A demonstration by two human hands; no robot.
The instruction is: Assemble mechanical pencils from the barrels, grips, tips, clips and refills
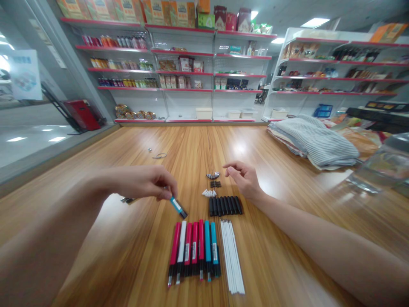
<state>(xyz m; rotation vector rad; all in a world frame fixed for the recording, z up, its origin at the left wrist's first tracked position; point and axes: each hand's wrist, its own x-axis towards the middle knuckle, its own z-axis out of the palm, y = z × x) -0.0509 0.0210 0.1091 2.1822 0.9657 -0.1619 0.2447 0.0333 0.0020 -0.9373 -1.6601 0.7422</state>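
A blue pen (178, 207) with a black end and a white label is pinched in my left hand (156, 183), tilted above the table. My right hand (244, 179), fingers loosely bent and nothing visible in them, is just right of several small shiny metal pieces (212, 175). Below these lie small dark parts (215, 184), white tips (209, 193) and a row of black tubes (225, 206). Nearer me, pink pens (188, 243), a white pen (182, 241) and blue pens (208, 243) lie side by side. Thin white refills (231, 256) are to their right.
A folded striped cloth (316, 138) and a clear container (380, 164) are on the right of the wooden table (121, 264). A thin loop (159, 155) lies further back. Dark metallic pieces (127, 199) show partly below my left wrist. Stocked shelves (182, 73) stand behind.
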